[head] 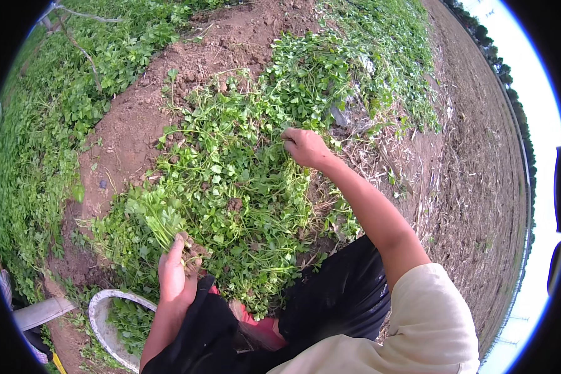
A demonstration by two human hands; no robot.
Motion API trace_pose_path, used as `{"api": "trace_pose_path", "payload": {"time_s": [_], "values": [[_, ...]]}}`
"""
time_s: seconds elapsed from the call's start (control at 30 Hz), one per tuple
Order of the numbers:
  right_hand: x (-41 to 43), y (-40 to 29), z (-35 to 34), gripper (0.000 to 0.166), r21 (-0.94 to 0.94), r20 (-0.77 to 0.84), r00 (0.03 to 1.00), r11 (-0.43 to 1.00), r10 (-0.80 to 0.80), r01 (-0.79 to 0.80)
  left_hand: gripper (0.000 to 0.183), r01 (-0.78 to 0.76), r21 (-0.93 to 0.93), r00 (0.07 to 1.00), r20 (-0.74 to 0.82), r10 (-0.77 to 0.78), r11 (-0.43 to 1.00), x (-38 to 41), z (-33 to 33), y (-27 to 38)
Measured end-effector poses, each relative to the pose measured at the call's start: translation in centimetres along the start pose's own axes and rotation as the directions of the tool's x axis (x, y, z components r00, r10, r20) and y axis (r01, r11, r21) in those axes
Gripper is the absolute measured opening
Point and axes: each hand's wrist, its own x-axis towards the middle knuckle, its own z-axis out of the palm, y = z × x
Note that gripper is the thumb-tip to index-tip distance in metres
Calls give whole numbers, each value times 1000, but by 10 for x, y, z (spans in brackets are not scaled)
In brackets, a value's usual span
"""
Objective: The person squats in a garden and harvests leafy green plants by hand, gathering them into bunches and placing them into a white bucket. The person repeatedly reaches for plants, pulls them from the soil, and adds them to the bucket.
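My left hand [175,276] grips a bunch of celery-like greens [161,219] at its root end, the leaves pointing away from me. Brown soil [194,255] clings around the roots by my fingers. Farther forward, my right hand [304,147] reaches into the bed, fingers curled in against the foliage. Whether a stem is pinched there is hidden by the hand. Between both hands spreads a tangled layer of loose, flattened leafy greens [243,201], with clods among the stems.
Beside my left forearm stands a pale, dirty-rimmed tub [96,306] holding greens. A grey sleeve-like shape [44,313] shows at lower left. Bare soil [121,135] separates the pile from dense growing plants [32,154]. Dry straw [378,163] and a tilled field [481,187] lie right.
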Motion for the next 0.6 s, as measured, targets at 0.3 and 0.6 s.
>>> {"api": "trace_pose_path", "payload": {"time_s": [0.3, 0.6], "values": [[159, 16, -49, 84, -112, -218, 787, 786, 577, -608, 19, -45, 0, 996, -78, 45, 999, -5, -6, 4], [180, 52, -18, 71, 220, -243, 729, 768, 640, -601, 19, -43, 27, 994, -103, 45, 999, -2, -10, 1]]}}
